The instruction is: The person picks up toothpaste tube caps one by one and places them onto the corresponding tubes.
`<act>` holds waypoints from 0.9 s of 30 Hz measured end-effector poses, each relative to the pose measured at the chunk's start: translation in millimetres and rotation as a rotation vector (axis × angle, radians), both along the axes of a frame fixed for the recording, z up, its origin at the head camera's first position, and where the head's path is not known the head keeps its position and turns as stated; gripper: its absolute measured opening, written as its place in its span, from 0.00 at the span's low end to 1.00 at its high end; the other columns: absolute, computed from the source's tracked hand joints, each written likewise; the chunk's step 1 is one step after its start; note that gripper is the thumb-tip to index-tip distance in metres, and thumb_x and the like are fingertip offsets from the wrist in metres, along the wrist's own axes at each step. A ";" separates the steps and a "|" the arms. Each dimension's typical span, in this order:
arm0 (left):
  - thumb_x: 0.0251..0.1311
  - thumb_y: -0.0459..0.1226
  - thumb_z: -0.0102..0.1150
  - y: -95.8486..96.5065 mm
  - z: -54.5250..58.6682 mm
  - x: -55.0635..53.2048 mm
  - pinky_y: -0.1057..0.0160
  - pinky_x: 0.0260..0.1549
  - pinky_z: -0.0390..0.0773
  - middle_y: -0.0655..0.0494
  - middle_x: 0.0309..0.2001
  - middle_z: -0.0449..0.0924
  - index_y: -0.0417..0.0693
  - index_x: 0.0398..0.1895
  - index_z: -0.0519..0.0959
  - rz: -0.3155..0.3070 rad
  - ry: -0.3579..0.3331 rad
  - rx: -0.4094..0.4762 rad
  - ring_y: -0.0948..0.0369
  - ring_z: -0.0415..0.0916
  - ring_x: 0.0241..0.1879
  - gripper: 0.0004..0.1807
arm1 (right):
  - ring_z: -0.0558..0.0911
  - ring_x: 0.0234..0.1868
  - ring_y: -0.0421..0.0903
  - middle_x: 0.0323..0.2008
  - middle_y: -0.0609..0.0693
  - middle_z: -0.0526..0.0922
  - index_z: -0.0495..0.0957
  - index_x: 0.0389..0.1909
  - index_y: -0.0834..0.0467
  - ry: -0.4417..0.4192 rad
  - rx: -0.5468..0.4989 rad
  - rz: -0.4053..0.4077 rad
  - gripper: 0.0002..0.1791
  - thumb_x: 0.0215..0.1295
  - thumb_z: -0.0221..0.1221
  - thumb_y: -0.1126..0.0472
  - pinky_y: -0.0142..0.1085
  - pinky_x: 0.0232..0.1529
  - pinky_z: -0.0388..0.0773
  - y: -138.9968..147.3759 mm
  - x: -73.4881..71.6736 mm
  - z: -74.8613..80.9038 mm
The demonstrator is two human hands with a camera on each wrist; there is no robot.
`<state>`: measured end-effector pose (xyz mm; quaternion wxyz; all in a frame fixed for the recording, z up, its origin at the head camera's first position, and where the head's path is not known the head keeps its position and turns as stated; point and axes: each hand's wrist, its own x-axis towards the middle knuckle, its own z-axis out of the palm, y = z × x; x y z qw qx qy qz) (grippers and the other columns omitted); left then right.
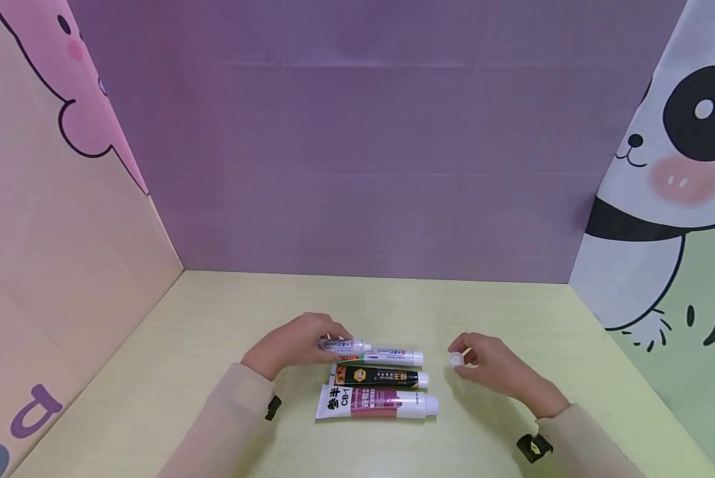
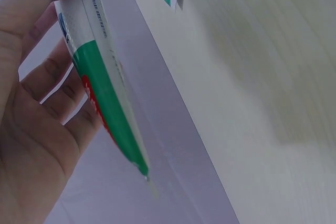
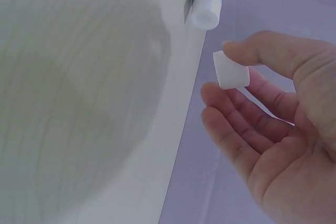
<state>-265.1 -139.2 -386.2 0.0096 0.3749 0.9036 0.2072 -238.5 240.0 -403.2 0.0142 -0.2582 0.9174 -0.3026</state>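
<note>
My left hand (image 1: 299, 342) holds a white-and-green toothpaste tube (image 2: 97, 82) raised over the back of the row of tubes. No cap shows on the tube's right end in the head view. To the right, my right hand (image 1: 493, 365) pinches a small white cap (image 3: 231, 71) between thumb and fingers, apart from the tube. Below the held tube lies another white toothpaste tube (image 1: 393, 357), capped. In front of it are a black toothpaste tube (image 1: 387, 378) and a larger white-and-purple toothpaste tube (image 1: 374, 403), their white caps pointing right.
The tubes lie side by side on a pale wood-grain table (image 1: 226, 305). A purple panel (image 1: 357, 166) stands behind it. Printed panels flank it, with a pink cartoon figure (image 1: 85, 126) at left and a panda (image 1: 662, 199) at right.
</note>
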 end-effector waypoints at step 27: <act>0.55 0.33 0.69 16.3 -3.2 12.9 0.68 0.37 0.77 0.67 0.40 0.82 0.52 0.48 0.87 -0.056 0.005 0.068 0.68 0.73 0.36 0.16 | 0.79 0.38 0.40 0.35 0.41 0.78 0.76 0.40 0.55 0.086 -0.033 0.046 0.15 0.56 0.72 0.66 0.37 0.42 0.80 -23.7 13.9 -1.1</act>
